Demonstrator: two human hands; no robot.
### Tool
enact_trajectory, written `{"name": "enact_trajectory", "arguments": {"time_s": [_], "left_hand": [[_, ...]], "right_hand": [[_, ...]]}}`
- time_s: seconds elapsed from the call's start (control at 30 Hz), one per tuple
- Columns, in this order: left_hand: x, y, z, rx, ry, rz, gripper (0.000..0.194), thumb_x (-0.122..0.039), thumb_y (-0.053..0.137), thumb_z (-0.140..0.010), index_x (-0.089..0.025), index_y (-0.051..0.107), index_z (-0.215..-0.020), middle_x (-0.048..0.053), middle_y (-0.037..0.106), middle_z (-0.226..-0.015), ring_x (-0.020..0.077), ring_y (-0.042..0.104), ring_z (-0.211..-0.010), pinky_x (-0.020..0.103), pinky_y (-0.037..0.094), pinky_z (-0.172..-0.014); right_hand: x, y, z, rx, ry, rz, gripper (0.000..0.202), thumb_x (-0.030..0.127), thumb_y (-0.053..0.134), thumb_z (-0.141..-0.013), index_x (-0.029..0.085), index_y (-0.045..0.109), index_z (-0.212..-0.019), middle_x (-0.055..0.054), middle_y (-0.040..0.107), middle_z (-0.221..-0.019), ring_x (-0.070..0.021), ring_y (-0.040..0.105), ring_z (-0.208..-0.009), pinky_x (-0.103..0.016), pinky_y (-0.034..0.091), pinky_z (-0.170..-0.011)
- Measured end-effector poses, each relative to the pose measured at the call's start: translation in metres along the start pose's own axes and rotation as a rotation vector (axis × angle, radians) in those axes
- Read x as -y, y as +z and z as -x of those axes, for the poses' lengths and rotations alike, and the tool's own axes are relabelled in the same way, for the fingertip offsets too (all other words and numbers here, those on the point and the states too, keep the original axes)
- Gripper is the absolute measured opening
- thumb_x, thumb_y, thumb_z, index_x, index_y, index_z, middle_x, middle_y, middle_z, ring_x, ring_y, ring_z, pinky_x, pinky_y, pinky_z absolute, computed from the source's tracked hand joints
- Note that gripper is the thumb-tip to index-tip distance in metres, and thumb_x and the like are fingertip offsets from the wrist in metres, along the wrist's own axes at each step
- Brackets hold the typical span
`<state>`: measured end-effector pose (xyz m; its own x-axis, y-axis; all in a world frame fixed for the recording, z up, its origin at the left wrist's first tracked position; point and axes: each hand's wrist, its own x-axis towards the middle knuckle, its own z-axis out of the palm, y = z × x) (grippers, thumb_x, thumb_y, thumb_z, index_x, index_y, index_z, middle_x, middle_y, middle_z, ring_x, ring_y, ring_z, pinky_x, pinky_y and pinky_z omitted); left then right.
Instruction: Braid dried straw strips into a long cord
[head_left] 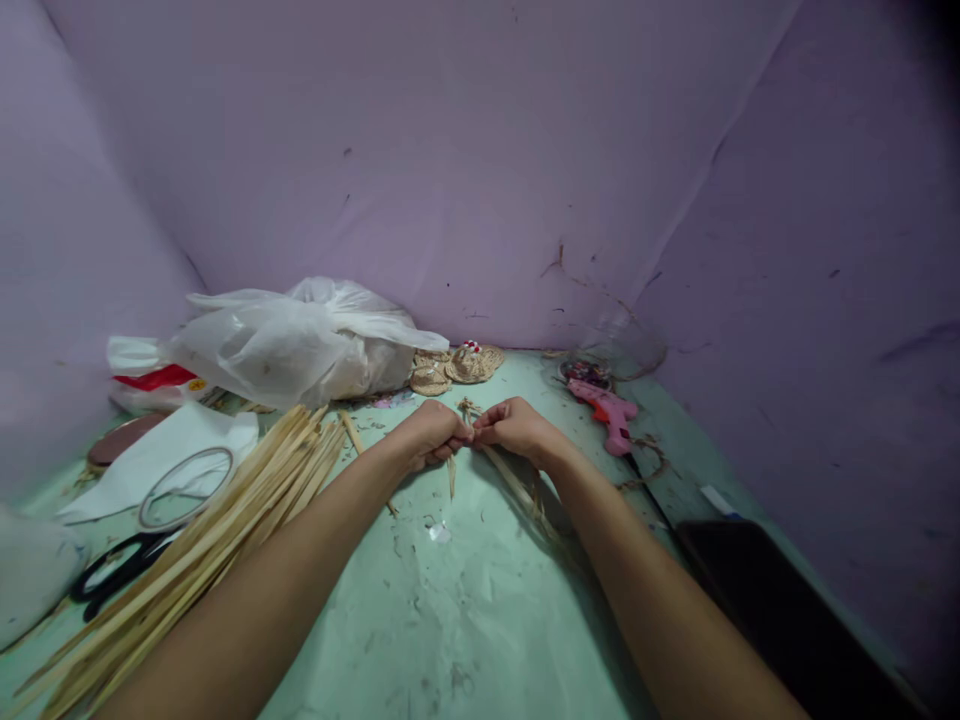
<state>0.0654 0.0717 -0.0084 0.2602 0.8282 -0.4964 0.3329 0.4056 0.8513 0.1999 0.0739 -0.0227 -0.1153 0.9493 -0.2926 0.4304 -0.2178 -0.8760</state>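
Near the middle of the green tabletop (450, 620), my left hand (433, 432) and my right hand (517, 428) meet at the fingertips. Both are closed, pinching strips of dried plant fibre (517, 487). A small knotted or braided end sticks up between the hands. One short strip hangs below my left fingers, while longer loose strips trail from under my right hand toward my right forearm. The exact grip point is hidden by the fingers. Left of my left forearm lies a thick bundle of dried straw-coloured strips (247, 510).
Black-handled scissors (112, 575), a roll of tape (187, 490) and white paper lie left. At the back are a white plastic bag (300, 340) and small woven hats (472, 365). A pink glue gun (611, 412) and a black flat object (772, 610) lie right.
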Motion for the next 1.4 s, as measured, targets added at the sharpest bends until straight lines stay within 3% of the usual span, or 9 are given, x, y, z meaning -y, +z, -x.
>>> {"name": "enact_trajectory", "arguments": {"time_s": [0.13,0.43,0.73,0.87,1.0,1.27,1.4], "left_hand": [[0.002,-0.002,-0.002,0.006,0.007,-0.012,0.004,-0.016,0.051,-0.055,-0.013,0.049,-0.053,-0.006,0.034,-0.036,0.0027,0.023,-0.027,0.018,0.01,-0.032],[-0.004,0.015,-0.002,-0.223,0.0,-0.082,0.014,-0.01,0.049,-0.052,-0.014,0.04,-0.043,-0.006,0.03,-0.03,0.0031,0.022,-0.026,0.019,0.013,-0.033],[0.001,0.0,-0.003,0.012,0.008,0.008,0.009,-0.016,0.051,-0.054,-0.015,0.044,-0.051,-0.008,0.028,-0.034,0.0022,0.018,-0.027,0.019,0.006,-0.032],[0.0,0.0,-0.002,0.017,0.003,-0.004,0.009,-0.019,0.053,-0.055,-0.014,0.046,-0.052,-0.008,0.028,-0.035,0.0022,0.019,-0.027,0.019,0.006,-0.032],[0.0,0.004,-0.001,-0.066,0.012,-0.033,0.012,-0.019,0.055,-0.055,-0.014,0.045,-0.05,-0.007,0.028,-0.033,0.0029,0.02,-0.027,0.019,0.007,-0.032],[0.004,0.015,-0.006,-0.256,0.122,-0.067,0.017,-0.009,0.053,-0.052,-0.015,0.039,-0.043,-0.007,0.027,-0.031,0.0021,0.021,-0.029,0.019,0.011,-0.033],[0.0,0.015,-0.003,-0.266,0.02,0.003,0.017,-0.008,0.049,-0.05,-0.016,0.036,-0.042,-0.006,0.03,-0.03,0.003,0.023,-0.028,0.018,0.013,-0.033]], "right_hand": [[-0.001,0.0,-0.001,0.008,-0.005,0.028,0.016,0.011,0.059,-0.048,0.01,0.062,-0.063,0.003,0.053,-0.046,-0.0061,0.041,-0.042,-0.016,0.031,-0.04],[0.0,-0.001,-0.004,-0.093,-0.174,0.377,0.021,0.013,0.055,-0.051,0.011,0.069,-0.066,-0.001,0.056,-0.05,-0.0081,0.044,-0.049,-0.017,0.028,-0.042],[0.005,-0.003,0.002,-0.012,-0.05,0.193,0.018,0.017,0.059,-0.048,0.01,0.063,-0.064,0.004,0.046,-0.046,-0.005,0.034,-0.043,-0.017,0.025,-0.039],[0.006,-0.004,0.004,0.014,-0.05,0.148,0.017,0.017,0.059,-0.047,0.01,0.061,-0.063,0.006,0.044,-0.045,-0.0042,0.031,-0.042,-0.017,0.024,-0.039],[0.002,-0.004,0.001,0.018,-0.069,0.155,0.017,0.016,0.058,-0.048,0.011,0.062,-0.064,0.005,0.047,-0.047,-0.0044,0.033,-0.043,-0.017,0.026,-0.04],[0.016,-0.004,0.013,-0.176,-0.103,0.562,0.016,0.022,0.059,-0.053,0.016,0.068,-0.064,-0.003,0.058,-0.052,-0.0121,0.049,-0.051,-0.021,0.03,-0.044],[0.033,0.004,0.032,-0.228,-0.149,0.773,0.016,0.022,0.056,-0.058,0.016,0.068,-0.067,-0.011,0.063,-0.065,-0.0184,0.056,-0.062,-0.024,0.034,-0.051]]}}
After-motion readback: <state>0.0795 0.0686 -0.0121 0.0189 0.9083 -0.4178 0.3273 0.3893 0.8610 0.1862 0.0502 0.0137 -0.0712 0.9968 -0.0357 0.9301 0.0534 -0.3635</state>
